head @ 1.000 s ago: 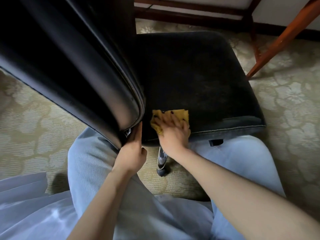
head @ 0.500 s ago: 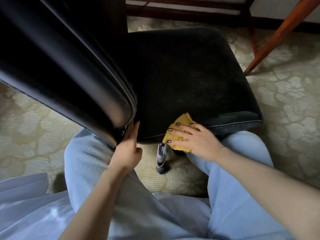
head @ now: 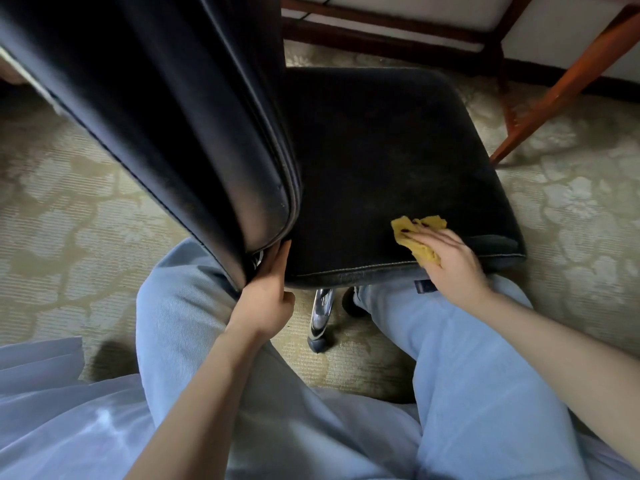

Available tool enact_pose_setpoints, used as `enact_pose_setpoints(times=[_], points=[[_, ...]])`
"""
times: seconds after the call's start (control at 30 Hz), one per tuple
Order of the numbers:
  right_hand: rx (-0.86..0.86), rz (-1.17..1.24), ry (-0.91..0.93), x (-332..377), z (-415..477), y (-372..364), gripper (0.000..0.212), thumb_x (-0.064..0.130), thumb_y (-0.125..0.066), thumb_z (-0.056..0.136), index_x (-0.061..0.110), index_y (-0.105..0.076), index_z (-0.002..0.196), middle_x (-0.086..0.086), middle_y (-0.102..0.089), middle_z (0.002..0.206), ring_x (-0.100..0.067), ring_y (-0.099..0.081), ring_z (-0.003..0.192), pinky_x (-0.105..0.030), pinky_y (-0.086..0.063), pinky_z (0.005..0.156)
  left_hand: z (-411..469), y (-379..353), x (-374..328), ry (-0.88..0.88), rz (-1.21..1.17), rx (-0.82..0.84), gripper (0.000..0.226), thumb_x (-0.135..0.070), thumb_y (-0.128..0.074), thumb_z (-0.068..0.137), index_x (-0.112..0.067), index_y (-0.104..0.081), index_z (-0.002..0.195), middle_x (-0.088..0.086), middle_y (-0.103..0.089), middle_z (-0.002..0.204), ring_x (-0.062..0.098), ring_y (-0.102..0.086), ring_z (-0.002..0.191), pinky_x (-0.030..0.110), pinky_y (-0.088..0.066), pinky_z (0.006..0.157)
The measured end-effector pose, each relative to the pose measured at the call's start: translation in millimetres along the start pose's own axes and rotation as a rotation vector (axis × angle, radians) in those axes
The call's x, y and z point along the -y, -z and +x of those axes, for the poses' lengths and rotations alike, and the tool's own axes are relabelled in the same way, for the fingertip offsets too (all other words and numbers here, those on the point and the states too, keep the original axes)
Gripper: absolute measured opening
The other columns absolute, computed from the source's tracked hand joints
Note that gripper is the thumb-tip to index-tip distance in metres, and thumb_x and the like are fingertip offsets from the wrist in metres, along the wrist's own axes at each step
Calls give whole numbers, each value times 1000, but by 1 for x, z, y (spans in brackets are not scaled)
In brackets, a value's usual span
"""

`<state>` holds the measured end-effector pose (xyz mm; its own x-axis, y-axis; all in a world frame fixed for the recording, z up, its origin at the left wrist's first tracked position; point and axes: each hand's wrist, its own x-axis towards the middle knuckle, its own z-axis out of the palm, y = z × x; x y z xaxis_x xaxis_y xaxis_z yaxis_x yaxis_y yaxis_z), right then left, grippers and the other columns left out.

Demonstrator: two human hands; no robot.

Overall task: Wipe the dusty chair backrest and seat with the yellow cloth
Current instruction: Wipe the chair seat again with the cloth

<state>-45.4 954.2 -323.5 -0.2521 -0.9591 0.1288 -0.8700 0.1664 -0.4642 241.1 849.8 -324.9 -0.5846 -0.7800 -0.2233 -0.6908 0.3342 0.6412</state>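
Right hand (head: 450, 261) lies flat, fingers straight and close together, pressing the yellow cloth (head: 417, 237) onto the seat (head: 381, 150). The cloth is a soft, crumpled wad, partly under the palm. It sits just inside the seat's near edge, toward the right-hand corner as viewed.

The seat is black and matt with rounded corners. A pale dusty film shows across its middle, and a light stitched seam runs along the near edge. Bare upholstery lies open beyond the cloth and to its left.

Left hand (head: 266, 296) grips the lower corner of the backrest (head: 173, 116), one finger running up its edge, the others partly hidden. The backrest is smooth, glossy black with a piped border, rising at the seat's left.

Under the near edge, a chrome leg (head: 322, 317) with a dark foot stands on the carpet (head: 571, 220), between knees in light blue jeans (head: 194, 306). The carpet is beige, ribbed and floral. A reddish wooden leg (head: 561, 88) slants at far right.
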Motion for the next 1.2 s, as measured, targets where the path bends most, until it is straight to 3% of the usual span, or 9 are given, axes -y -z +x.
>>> enact_pose_setpoints(times=[0.07,0.17,0.27,0.37,0.43,0.5,0.6,0.8,1.2], points=[[11,2,43,17,12,-11,41,30,-45,89,9,-69,114,-10,-66,121,-26,-58,114,-24,-36,104,0,0,0,-1,-15,-2,88,2,-52,81,-21,-5,152,-2,-3,159,13,-9,145,6,-11,99],[121,-53,192,52,24,-38,40,31,-44,89,13,-70,112,-7,-67,120,-29,-60,115,-44,-46,97,0,1,0,6,-45,-15,91,4,-51,80,-21,-1,152,0,-4,159,14,-12,144,1,-10,96],[204,-119,316,91,26,-64,42,36,-40,86,22,-71,110,-2,-66,121,-28,-59,117,-50,-43,93,1,0,0,15,-62,-26,91,7,-50,78,-19,-3,152,3,-7,159,15,-14,143,-5,-6,92],[216,-254,437,104,17,-83,39,27,-56,78,26,-68,115,0,-63,128,-26,-56,121,-50,-43,95,1,-2,2,15,-46,-33,90,9,-50,77,-14,-6,152,6,-10,158,17,-18,141,-8,-6,90],[267,-319,490,95,11,-85,57,17,-76,66,29,-65,120,1,-57,135,-25,-50,127,-49,-39,101,1,-3,2,13,-30,-30,89,9,-49,77,-15,-7,152,6,-9,158,16,-18,140,-9,-7,88],[290,-392,573,80,8,-80,60,16,-76,65,34,-64,120,4,-54,138,-21,-48,129,-44,-35,103,1,-3,2,16,-20,-26,89,9,-48,78,-17,-7,152,4,-9,159,14,-17,141,-6,-9,91],[313,-471,676,60,11,-67,58,15,-72,68,39,-62,120,7,-52,139,-19,-51,126,-37,-44,95,1,-3,2,26,-13,-21,89,9,-48,77,-18,-8,152,3,-9,159,15,-18,142,2,-14,96],[351,-467,583,38,4,-46,80,14,-83,58,41,-55,129,5,-51,141,-20,-52,126,-35,-49,87,-1,-1,0,49,-25,-6,88,7,-49,79,-21,-7,152,1,-9,159,15,-21,141,5,-17,96],[284,-513,421,-15,-17,8,82,-5,-84,47,30,-67,118,1,-62,128,-21,-55,114,-36,-52,79,-3,2,0,23,-41,6,87,5,-50,81,-17,-6,152,1,-8,159,12,-10,145,2,-9,98]])
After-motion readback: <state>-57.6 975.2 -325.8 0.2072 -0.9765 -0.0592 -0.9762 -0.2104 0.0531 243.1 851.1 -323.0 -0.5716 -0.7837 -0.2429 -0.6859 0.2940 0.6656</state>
